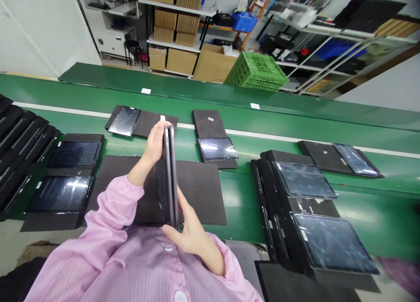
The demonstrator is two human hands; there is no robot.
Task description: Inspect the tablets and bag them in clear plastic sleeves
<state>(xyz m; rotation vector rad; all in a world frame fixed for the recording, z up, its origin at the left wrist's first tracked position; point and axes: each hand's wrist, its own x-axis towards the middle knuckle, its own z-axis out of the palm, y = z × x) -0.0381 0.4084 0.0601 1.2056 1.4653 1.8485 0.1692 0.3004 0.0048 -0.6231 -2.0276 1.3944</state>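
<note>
Two thin dark tablets [171, 175] are held upright on edge, face to face, with their narrow silver-grey sides toward me. My left hand [155, 142] grips them at the far upper end, its fingertips over the top edge. Around the near lower end is my right hand [189, 230], thumb on one side and fingers along the other. Below them a wide black foam mat [203, 192] lies on the green bench. Beyond my left hand, a black foam pad [149, 123] carries one tablet [125, 120] with a shiny screen.
Black trays with tablets [62, 193] stand at left, beside a leaning stack of black trays [19, 144]. At right is a tall tray stack with screens [334, 241] on top. Single trays with tablets [218, 149] lie along the green conveyor [278, 127]. Green crates [257, 70] stand behind.
</note>
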